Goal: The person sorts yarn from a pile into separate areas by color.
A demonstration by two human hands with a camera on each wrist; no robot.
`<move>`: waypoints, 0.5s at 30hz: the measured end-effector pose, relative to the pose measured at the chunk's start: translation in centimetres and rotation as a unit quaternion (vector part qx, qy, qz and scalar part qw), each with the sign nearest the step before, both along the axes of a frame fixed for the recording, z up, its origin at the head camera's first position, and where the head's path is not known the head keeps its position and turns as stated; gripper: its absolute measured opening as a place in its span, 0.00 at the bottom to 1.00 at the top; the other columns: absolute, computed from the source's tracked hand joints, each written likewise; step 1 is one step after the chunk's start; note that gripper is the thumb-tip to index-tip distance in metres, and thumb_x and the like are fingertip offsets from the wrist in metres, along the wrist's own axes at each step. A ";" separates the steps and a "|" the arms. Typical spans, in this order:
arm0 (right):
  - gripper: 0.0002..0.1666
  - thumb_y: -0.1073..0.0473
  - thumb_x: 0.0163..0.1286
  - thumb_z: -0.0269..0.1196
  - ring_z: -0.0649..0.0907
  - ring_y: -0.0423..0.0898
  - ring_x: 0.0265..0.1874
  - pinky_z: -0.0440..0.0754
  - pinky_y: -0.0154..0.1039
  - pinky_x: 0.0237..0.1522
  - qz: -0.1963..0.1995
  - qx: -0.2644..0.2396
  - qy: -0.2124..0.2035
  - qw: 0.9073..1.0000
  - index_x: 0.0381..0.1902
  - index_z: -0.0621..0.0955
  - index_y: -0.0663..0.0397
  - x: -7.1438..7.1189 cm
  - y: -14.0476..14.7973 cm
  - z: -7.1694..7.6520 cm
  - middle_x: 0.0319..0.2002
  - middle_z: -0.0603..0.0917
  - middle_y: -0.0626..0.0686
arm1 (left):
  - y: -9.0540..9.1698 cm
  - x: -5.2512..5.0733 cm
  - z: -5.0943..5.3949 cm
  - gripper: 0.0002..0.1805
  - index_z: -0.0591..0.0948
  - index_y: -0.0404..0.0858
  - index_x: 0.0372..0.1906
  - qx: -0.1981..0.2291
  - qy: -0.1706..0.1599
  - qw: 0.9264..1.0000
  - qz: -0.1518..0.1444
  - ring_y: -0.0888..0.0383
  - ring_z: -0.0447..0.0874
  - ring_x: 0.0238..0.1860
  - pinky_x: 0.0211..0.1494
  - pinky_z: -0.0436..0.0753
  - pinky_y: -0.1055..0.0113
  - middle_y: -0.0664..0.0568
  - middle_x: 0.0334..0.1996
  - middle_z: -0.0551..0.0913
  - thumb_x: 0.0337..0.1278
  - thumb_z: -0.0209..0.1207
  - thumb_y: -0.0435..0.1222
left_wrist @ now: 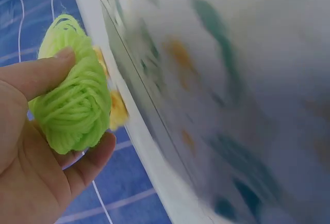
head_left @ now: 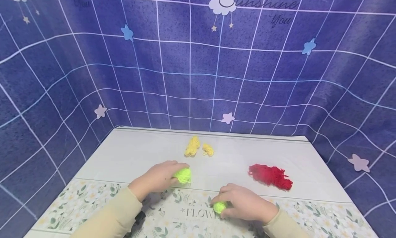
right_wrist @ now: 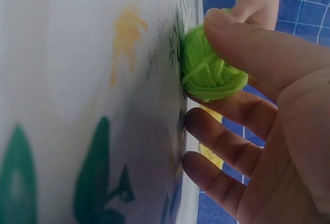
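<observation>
My left hand (head_left: 161, 176) grips a lime-green bundle of yarn (head_left: 184, 176), thumb on one side and fingers beneath it. The left wrist view shows this yarn bundle (left_wrist: 77, 100) as a longish wound skein with loops at its top. Nearer the front, my right hand (head_left: 244, 204) pinches a smaller lime-green yarn ball (head_left: 219, 207) between thumb and index finger. Seen from the right wrist, the yarn ball (right_wrist: 211, 66) is round, close against the tabletop, while the other fingers are spread apart from it.
Two yellow yarn bundles, a larger one (head_left: 193, 146) and a smaller one (head_left: 208, 149), lie at the back of the table (head_left: 139, 145). A red yarn bundle (head_left: 270, 176) lies to the right. Blue gridded fabric (head_left: 204, 83) hangs behind and at both sides.
</observation>
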State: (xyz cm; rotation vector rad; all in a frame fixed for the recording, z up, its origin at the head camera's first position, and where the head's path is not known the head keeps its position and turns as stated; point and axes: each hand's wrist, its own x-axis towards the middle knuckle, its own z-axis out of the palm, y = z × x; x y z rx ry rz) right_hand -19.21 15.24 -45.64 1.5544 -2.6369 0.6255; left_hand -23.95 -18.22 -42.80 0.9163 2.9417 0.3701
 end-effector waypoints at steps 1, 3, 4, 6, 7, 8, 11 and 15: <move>0.26 0.50 0.61 0.74 0.77 0.34 0.47 0.79 0.34 0.51 0.000 -0.001 -0.001 1.000 0.59 0.84 0.36 0.0 0.0 0.0 0.45 0.82 0.35 | -0.6 0.1 0.0 0.32 0.72 0.50 0.73 0.003 -0.003 1.000 0.012 0.49 0.76 0.65 0.67 0.74 0.47 0.51 0.63 0.79 0.64 0.64 0.41; 0.26 0.50 0.61 0.74 0.77 0.34 0.47 0.79 0.34 0.52 0.000 -0.002 -0.002 1.000 0.59 0.84 0.36 0.1 0.0 0.0 0.44 0.81 0.35 | -1.8 0.4 0.0 0.34 0.71 0.50 0.74 0.009 -0.009 0.999 0.036 0.47 0.72 0.68 0.69 0.71 0.44 0.50 0.67 0.76 0.64 0.65 0.40; 0.26 0.50 0.61 0.74 0.78 0.34 0.47 0.79 0.34 0.52 0.000 -0.003 -0.002 1.000 0.59 0.84 0.36 0.1 0.0 0.1 0.44 0.81 0.35 | -2.5 0.5 0.0 0.34 0.71 0.50 0.74 0.014 -0.009 0.999 0.045 0.46 0.72 0.68 0.70 0.70 0.44 0.49 0.67 0.76 0.63 0.65 0.39; 0.26 0.50 0.61 0.74 0.78 0.35 0.48 0.79 0.34 0.52 -0.001 -0.003 -0.002 1.000 0.59 0.84 0.36 0.0 0.0 0.1 0.45 0.81 0.35 | -3.9 0.6 0.0 0.35 0.70 0.49 0.74 0.020 -0.005 0.998 0.063 0.44 0.72 0.68 0.69 0.70 0.42 0.47 0.67 0.76 0.62 0.66 0.39; 0.26 0.50 0.61 0.74 0.78 0.34 0.47 0.79 0.34 0.52 -0.001 -0.004 -0.003 1.000 0.59 0.84 0.36 0.0 0.0 0.2 0.45 0.82 0.35 | -4.6 0.6 -0.1 0.35 0.70 0.48 0.74 0.023 -0.002 0.997 0.071 0.44 0.72 0.68 0.69 0.70 0.42 0.47 0.67 0.76 0.62 0.66 0.39; 0.26 0.50 0.61 0.74 0.78 0.35 0.48 0.79 0.35 0.53 -0.001 -0.004 -0.003 1.000 0.59 0.84 0.36 0.0 0.0 0.2 0.45 0.82 0.35 | -5.3 0.6 -0.2 0.35 0.70 0.48 0.74 0.024 0.004 0.997 0.077 0.44 0.73 0.67 0.68 0.71 0.42 0.46 0.66 0.76 0.62 0.66 0.38; 0.26 0.50 0.61 0.73 0.77 0.34 0.48 0.79 0.35 0.53 -0.005 -0.003 -0.008 1.000 0.59 0.85 0.36 0.0 0.0 0.1 0.45 0.82 0.35 | -7.4 0.7 -0.6 0.35 0.71 0.46 0.74 0.022 0.021 0.995 0.091 0.42 0.76 0.64 0.65 0.74 0.40 0.44 0.64 0.78 0.61 0.67 0.38; 0.26 0.50 0.62 0.73 0.77 0.34 0.48 0.79 0.36 0.53 -0.009 0.000 -0.017 1.000 0.59 0.84 0.35 -0.1 0.0 0.0 0.46 0.81 0.34 | -9.6 1.0 -0.8 0.35 0.71 0.44 0.73 0.022 0.028 0.993 0.111 0.40 0.77 0.62 0.62 0.75 0.38 0.42 0.62 0.79 0.60 0.68 0.38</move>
